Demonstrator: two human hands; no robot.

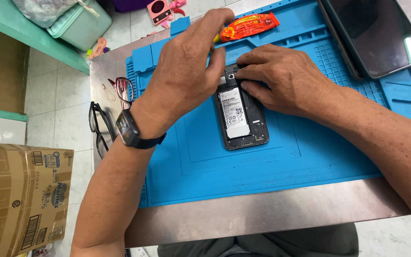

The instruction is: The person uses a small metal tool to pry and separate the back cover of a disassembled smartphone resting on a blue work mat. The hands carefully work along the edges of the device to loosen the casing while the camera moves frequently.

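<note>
The opened phone [241, 116] lies back-up in the middle of the blue mat [281, 162]. The right hand [281, 78] presses curled fingers on its top end; the left hand [186, 71] pinches there too, its grip hidden. Likely a small part is being worked loose, which calls for steadiness. An orange tube [248, 26] lies beyond the phone, glasses [102, 126] left of the mat.

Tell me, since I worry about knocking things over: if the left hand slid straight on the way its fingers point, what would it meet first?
Probably the orange tube. The left hand points toward the mat's far edge, its fingertips about level with the tube's near end; height above it is unclear.
</note>
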